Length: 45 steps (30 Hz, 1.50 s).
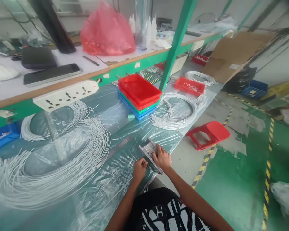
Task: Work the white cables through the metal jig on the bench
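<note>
A small metal jig [149, 153] is held at the near right edge of the counter [115, 128], just where the plastic-covered top ends above the floor. The right hand [162, 158] is laid over the jig's right side, fingers closed on it. The left hand [139, 169] is pressed against its near left end, fingers curled; whether it fully grips cannot be told. A steel ruler [115, 150] is seen lying just left of the jig, angled toward the far right.

Open room: bare counter is left between the jig and the stacked trays [139, 94] farther off. To the left, the surface is taken up by large loops of white wire [62, 160]; another wire coil [178, 112] is set to the far right, near the counter edge. Beyond that edge, open floor is seen, with a tipped red stool [210, 133] and yellow-black hazard tape [208, 158].

Writing: no readable labels are made out; white print on the person's black clothing is too broken to read.

Containers: the top red tray of the stack appears empty; green and blue trays are nested under it. A second red tray [189, 86] farther right holds small pale parts, too small to identify. A blue bin [3, 134] at far left is partly cut off. A power strip [66, 94] is mounted on the shelf edge; a phone [51, 73] and a red plastic bag [107, 32] are set on the shelf above.
</note>
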### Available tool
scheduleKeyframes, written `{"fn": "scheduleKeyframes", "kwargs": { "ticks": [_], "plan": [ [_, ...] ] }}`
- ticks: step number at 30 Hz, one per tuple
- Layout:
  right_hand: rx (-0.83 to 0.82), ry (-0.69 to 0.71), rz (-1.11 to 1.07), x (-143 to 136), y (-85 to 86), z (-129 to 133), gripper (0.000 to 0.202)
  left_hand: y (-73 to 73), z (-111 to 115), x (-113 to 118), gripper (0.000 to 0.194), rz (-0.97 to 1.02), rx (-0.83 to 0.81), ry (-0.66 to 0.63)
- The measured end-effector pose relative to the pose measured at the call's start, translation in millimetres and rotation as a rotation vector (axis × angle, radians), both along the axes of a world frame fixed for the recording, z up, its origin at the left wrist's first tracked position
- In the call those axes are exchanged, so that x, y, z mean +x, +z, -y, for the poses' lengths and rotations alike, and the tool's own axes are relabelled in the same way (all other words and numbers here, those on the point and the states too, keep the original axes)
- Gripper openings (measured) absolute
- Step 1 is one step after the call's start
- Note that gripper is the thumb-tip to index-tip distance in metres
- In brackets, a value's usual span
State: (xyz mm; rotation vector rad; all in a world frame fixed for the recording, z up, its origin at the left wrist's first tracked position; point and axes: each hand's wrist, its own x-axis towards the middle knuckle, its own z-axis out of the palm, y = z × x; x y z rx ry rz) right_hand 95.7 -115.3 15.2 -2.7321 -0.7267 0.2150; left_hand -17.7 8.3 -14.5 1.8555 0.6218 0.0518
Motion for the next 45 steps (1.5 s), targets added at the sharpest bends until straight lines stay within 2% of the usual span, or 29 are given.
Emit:
{"fn": "scheduleKeyframes", "kwargs": {
  "ticks": [6,11,14,22,45],
  "plan": [
    [-0.030,-0.026,-0.011,-2.3,2.3,-0.2,0.054,1.2,8.0,6.8,0.016,0.058,0.022,0.017],
    [-0.054,-0.035,-0.025,-6.1,1.4,3.2,0.058,-4.2,15.0,7.9,0.017,0.032,0.056,0.027],
    [-0.092,-0.057,-0.036,-10.5,5.0,4.3,0.064,-7.6,18.2,6.0,0.014,-0.003,0.072,0.021],
    [-0.123,-0.110,-0.048,-20.3,17.0,-3.2,0.074,-11.5,16.0,2.5,0.021,-0.014,0.047,-0.019],
    [-0.074,-0.056,-0.036,-17.1,9.1,1.4,0.074,-2.4,15.9,0.6,0.016,0.037,0.046,0.011]
  ]
}}
